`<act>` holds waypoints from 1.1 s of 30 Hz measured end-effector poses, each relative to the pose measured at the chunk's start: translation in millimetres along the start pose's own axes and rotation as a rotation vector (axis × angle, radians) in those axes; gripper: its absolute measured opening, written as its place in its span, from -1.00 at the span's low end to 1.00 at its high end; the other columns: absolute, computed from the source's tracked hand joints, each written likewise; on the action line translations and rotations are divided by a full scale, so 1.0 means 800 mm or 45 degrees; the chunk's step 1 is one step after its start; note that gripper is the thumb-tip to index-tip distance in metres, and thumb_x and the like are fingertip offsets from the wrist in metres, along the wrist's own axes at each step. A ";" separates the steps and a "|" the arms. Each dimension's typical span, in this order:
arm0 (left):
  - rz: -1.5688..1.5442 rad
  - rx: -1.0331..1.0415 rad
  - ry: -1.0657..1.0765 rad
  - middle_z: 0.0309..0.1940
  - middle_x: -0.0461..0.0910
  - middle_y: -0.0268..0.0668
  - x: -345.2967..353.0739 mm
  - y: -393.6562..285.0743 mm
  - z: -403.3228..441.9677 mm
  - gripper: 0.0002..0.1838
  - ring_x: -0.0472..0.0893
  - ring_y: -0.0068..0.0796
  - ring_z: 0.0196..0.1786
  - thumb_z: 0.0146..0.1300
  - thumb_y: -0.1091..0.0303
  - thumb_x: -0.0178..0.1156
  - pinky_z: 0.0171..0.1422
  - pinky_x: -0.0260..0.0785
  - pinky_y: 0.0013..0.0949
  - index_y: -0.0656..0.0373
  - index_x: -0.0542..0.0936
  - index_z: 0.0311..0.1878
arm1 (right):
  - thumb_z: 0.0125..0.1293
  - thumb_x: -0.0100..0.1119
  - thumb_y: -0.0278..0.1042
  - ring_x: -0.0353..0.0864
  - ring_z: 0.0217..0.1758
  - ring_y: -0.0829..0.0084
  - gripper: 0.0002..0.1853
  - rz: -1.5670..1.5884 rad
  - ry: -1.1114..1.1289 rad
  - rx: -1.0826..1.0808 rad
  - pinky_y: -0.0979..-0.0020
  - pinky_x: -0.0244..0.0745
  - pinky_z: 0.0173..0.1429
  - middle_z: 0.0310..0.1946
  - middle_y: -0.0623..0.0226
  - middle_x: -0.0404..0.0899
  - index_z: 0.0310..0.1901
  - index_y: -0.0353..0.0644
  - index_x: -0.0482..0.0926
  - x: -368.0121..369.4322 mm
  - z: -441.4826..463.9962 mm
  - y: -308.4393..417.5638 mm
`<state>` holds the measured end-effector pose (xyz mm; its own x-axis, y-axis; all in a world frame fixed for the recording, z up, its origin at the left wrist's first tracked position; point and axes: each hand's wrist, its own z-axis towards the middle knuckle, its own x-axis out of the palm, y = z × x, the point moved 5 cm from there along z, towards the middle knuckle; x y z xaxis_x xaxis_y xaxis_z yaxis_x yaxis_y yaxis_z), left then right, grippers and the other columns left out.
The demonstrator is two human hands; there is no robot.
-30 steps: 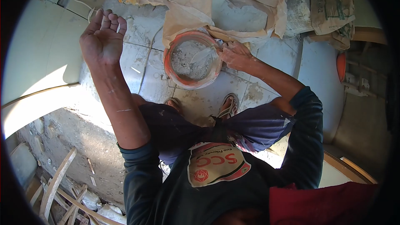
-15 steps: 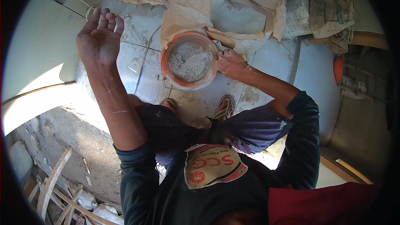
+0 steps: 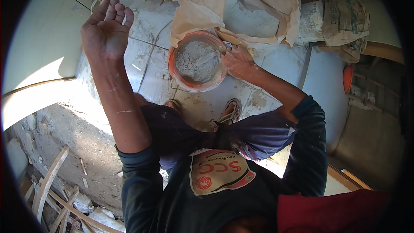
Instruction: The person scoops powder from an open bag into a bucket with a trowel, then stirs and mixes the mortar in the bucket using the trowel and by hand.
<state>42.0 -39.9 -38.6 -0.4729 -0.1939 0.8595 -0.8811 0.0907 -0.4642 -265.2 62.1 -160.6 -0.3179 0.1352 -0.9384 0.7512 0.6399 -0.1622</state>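
Observation:
An orange-rimmed bucket [image 3: 175, 71] with grey powdery mix [image 3: 189, 60] inside stands on the tiles in front of my feet. At its right rim my right hand [image 3: 237, 60] is closed around the handle of a trowel, which the fingers hide. The trowel's pale, mix-coated blade [image 3: 208, 58] lies in the grey mix. My left hand [image 3: 108, 32] is raised to the left of the bucket, palm up. Its fingers are loosely curled and apart, and it holds nothing.
Behind the bucket lies a torn paper sack [image 3: 196, 15] with pale powder [image 3: 250, 19] showing. Another bag [image 3: 345, 21] stands at the right. A thin cord [image 3: 155, 43] crosses the tiles. Wooden strips [image 3: 51, 177] lean at lower left, by rough ground.
The whole view has shifted slightly. My left hand is a little higher, its fingers still curled. My right hand keeps its grip on the trowel, whose blade has barely moved in the mix.

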 end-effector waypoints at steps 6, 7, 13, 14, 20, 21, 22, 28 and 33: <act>0.017 0.047 -0.025 -0.25 0.45 -0.13 -0.006 -0.005 0.001 -0.74 0.47 -0.32 -0.23 0.30 0.48 -0.15 0.03 0.33 -0.17 0.41 0.37 -0.01 | 0.17 0.03 -0.41 0.60 -0.20 0.17 -0.76 -0.214 -0.187 0.177 0.24 0.41 -0.21 -0.35 0.17 0.62 -0.17 -0.25 0.59 -0.056 -0.003 -0.005; 0.018 0.036 -0.022 -0.25 0.45 -0.13 -0.006 -0.003 0.002 -0.74 0.47 -0.32 -0.23 0.30 0.48 -0.15 0.03 0.33 -0.17 0.41 0.37 -0.01 | 0.17 0.03 -0.41 0.60 -0.20 0.17 -0.76 -0.211 -0.181 0.187 0.24 0.41 -0.21 -0.35 0.17 0.62 -0.17 -0.25 0.59 -0.052 0.006 -0.002; -0.031 0.027 -0.039 -0.27 0.47 -0.11 -0.005 0.000 0.001 -0.77 0.47 -0.30 -0.20 0.31 0.53 -0.12 0.05 0.36 -0.16 0.43 0.36 -0.02 | 0.07 0.16 -0.37 0.63 -0.21 0.22 -0.74 -0.093 0.390 0.001 0.15 0.43 -0.23 -0.27 0.18 0.63 -0.17 -0.21 0.61 0.039 0.027 0.055; -0.062 0.009 -0.001 -0.26 0.47 -0.11 -0.005 -0.001 0.000 -0.77 0.47 -0.29 -0.20 0.32 0.53 -0.13 0.05 0.36 -0.16 0.44 0.36 -0.02 | 0.07 0.15 -0.39 0.63 -0.21 0.22 -0.77 0.024 0.236 -0.092 0.16 0.44 -0.23 -0.31 0.18 0.62 -0.21 -0.21 0.61 0.035 0.014 0.050; -0.053 -0.006 0.040 -0.26 0.46 -0.10 -0.005 -0.009 -0.003 -0.77 0.48 -0.28 -0.21 0.32 0.52 -0.14 0.04 0.36 -0.15 0.45 0.38 -0.04 | 0.00 0.10 -0.45 0.64 -0.32 0.12 -0.70 0.205 0.291 -0.058 0.22 0.48 -0.26 -0.38 0.09 0.60 -0.18 -0.35 0.57 -0.044 -0.039 0.026; -0.048 -0.003 0.045 -0.26 0.46 -0.10 -0.004 -0.010 -0.001 -0.77 0.48 -0.28 -0.21 0.31 0.52 -0.13 0.04 0.36 -0.15 0.44 0.39 -0.05 | -0.01 0.11 -0.45 0.64 -0.32 0.13 -0.70 0.156 0.248 -0.004 0.22 0.48 -0.26 -0.37 0.09 0.60 -0.19 -0.33 0.57 -0.049 -0.040 0.025; -0.047 -0.004 0.050 -0.26 0.46 -0.10 -0.005 -0.011 0.002 -0.77 0.48 -0.28 -0.21 0.31 0.52 -0.13 0.04 0.36 -0.15 0.44 0.39 -0.05 | -0.01 0.11 -0.45 0.64 -0.32 0.13 -0.70 0.156 0.245 0.000 0.22 0.48 -0.26 -0.37 0.09 0.60 -0.19 -0.33 0.57 -0.044 -0.034 0.026; -0.067 -0.020 0.039 -0.27 0.47 -0.12 -0.006 -0.004 0.006 -0.78 0.48 -0.30 -0.23 0.30 0.52 -0.12 0.03 0.37 -0.16 0.42 0.40 -0.05 | 0.08 0.10 -0.38 0.62 -0.19 0.29 -0.84 0.175 0.233 -0.029 0.21 0.41 -0.26 -0.31 0.21 0.60 -0.29 -0.19 0.58 0.024 0.024 0.031; -0.078 0.007 0.072 -0.27 0.47 -0.12 -0.004 -0.012 -0.003 -0.80 0.48 -0.31 -0.22 0.30 0.53 -0.09 0.04 0.36 -0.17 0.41 0.40 -0.08 | 0.09 0.07 -0.40 0.60 -0.21 0.26 -0.87 0.070 0.039 0.102 0.20 0.40 -0.23 -0.32 0.23 0.60 -0.31 -0.15 0.56 -0.021 0.015 0.011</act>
<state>51.8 -38.1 -36.7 -0.4180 -0.1436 0.8970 -0.9084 0.0752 -0.4113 -246.3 56.0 -149.7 -0.2916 0.1919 -0.9371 0.8112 0.5688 -0.1359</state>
